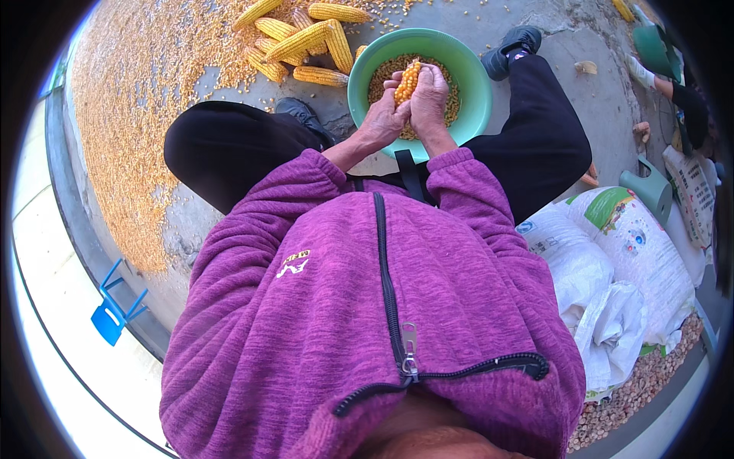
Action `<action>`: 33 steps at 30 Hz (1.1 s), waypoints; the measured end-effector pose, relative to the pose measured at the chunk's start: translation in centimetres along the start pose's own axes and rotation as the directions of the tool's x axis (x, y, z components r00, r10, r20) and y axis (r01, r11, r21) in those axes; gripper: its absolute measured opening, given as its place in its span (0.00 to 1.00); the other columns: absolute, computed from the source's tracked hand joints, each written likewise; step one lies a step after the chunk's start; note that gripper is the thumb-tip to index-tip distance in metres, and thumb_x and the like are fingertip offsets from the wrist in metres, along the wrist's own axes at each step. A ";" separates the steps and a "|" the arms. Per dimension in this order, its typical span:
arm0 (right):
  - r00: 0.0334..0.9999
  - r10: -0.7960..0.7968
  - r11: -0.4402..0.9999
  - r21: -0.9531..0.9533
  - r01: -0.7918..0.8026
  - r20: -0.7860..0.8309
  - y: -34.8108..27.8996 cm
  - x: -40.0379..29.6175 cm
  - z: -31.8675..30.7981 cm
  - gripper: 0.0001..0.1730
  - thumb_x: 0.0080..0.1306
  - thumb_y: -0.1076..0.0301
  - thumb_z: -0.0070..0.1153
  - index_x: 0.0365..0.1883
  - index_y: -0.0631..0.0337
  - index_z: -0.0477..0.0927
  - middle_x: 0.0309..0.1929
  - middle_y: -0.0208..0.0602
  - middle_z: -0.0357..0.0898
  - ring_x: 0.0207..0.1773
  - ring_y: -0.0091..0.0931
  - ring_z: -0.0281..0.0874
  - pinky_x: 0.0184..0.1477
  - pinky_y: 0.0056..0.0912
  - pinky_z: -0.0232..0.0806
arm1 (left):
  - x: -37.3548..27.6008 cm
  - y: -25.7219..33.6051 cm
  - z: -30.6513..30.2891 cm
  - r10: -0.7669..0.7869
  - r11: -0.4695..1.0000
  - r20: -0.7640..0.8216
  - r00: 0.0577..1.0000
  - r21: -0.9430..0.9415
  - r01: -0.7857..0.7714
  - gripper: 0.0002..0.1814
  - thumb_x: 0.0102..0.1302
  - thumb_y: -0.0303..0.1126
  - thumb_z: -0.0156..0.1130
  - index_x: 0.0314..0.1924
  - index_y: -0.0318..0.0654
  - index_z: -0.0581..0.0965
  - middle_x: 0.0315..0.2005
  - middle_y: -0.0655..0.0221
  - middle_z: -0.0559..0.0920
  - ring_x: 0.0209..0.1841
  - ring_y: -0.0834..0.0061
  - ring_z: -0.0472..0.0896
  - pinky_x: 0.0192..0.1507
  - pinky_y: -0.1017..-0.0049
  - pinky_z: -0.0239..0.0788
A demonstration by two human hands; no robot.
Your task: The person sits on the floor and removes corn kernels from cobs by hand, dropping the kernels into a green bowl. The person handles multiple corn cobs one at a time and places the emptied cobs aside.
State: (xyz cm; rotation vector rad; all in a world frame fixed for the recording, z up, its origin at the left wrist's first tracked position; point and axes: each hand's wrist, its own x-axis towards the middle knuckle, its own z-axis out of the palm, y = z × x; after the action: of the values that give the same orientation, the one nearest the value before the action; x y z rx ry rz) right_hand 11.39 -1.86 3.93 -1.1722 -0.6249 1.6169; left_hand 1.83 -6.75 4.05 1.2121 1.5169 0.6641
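Note:
An ear of corn [408, 84] with orange-yellow kernels is held between both hands over a green plastic basin [477, 103]. My left hand [383, 117] grips it from the left side, and my right hand [430, 97] wraps around its right side, fingers partly hidden. Loose corn kernels [453, 109] lie in the bottom of the basin, which stands on the ground between my legs. Left of the basin is a pile of whole corn ears [301, 43], one of them [320, 76] close to the rim.
Loose kernels [120, 149] spread over the concrete floor at left. A blue plastic chair [110, 315] stands beyond them. On the right are white woven sacks [648, 258], a green plastic stool [651, 186] and a heap of cobs [631, 410]. Another person's arm [664, 87] shows near a dark green container [656, 51].

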 end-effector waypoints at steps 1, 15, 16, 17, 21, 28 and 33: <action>1.000 0.003 0.998 0.057 -0.004 0.023 0.1 0.1 -0.1 0.15 0.75 0.61 0.35 0.42 0.63 0.69 0.32 0.45 0.79 0.31 0.34 0.82 0.35 0.36 0.78 | 0.1 -0.3 0.1 0.009 1.000 -0.007 1.000 -0.005 -0.009 0.26 0.71 0.48 0.52 0.58 0.34 0.66 0.46 0.53 0.78 0.50 0.60 0.78 0.52 0.67 0.67; 0.996 -0.014 1.000 0.004 0.014 0.090 -0.7 0.1 -0.4 0.14 0.74 0.63 0.40 0.40 0.65 0.71 0.32 0.42 0.78 0.29 0.30 0.81 0.33 0.31 0.78 | 0.1 -0.5 0.0 -0.013 0.998 0.005 1.000 0.062 0.012 0.30 0.68 0.48 0.55 0.60 0.36 0.63 0.48 0.47 0.78 0.52 0.50 0.78 0.53 0.63 0.67; 0.994 -0.019 0.999 0.029 0.016 0.108 -0.7 0.1 -0.4 0.14 0.75 0.63 0.39 0.41 0.65 0.71 0.33 0.43 0.79 0.30 0.31 0.81 0.33 0.31 0.78 | 0.1 -0.5 0.0 -0.003 0.998 -0.001 1.000 0.055 0.003 0.30 0.68 0.48 0.56 0.61 0.36 0.63 0.48 0.47 0.78 0.52 0.50 0.78 0.53 0.63 0.67; 0.992 -0.024 0.998 0.055 0.017 0.126 -0.7 0.1 -0.4 0.15 0.75 0.62 0.38 0.42 0.66 0.71 0.33 0.44 0.79 0.31 0.31 0.81 0.34 0.31 0.78 | 0.1 -0.5 0.0 0.007 0.999 -0.008 1.000 0.049 -0.007 0.30 0.68 0.48 0.56 0.61 0.36 0.63 0.48 0.47 0.78 0.52 0.50 0.77 0.54 0.63 0.67; 0.987 0.037 0.956 0.283 -0.081 0.157 -1.4 0.0 -0.4 0.15 0.75 0.63 0.36 0.45 0.66 0.71 0.36 0.46 0.80 0.34 0.32 0.82 0.37 0.33 0.78 | 0.0 1.0 -0.6 -0.041 0.998 -0.002 0.999 0.055 0.041 0.30 0.67 0.49 0.58 0.60 0.35 0.65 0.47 0.48 0.79 0.51 0.55 0.78 0.54 0.65 0.68; 0.991 0.003 1.000 -0.017 -0.001 0.134 -0.9 0.0 -0.6 0.12 0.74 0.66 0.43 0.46 0.66 0.71 0.37 0.44 0.79 0.35 0.31 0.82 0.38 0.32 0.78 | -0.3 1.3 -0.7 -0.069 0.998 0.003 0.998 0.011 0.069 0.26 0.66 0.47 0.60 0.52 0.32 0.70 0.40 0.56 0.81 0.40 0.66 0.82 0.43 0.68 0.73; 0.996 -0.004 1.000 -0.019 0.005 0.084 0.1 0.2 -1.2 0.13 0.74 0.66 0.39 0.47 0.66 0.70 0.36 0.43 0.79 0.34 0.30 0.81 0.38 0.32 0.77 | 0.1 0.5 -0.5 -0.106 0.976 0.094 0.990 -0.183 0.122 0.23 0.66 0.45 0.60 0.50 0.31 0.72 0.34 0.63 0.79 0.32 0.74 0.81 0.33 0.72 0.74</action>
State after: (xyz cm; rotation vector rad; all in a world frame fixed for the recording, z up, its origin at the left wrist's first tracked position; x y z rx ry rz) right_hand 12.38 -1.84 3.25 -1.1200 -0.6975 1.6668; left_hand 1.59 -6.40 4.59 0.9902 1.4092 0.6562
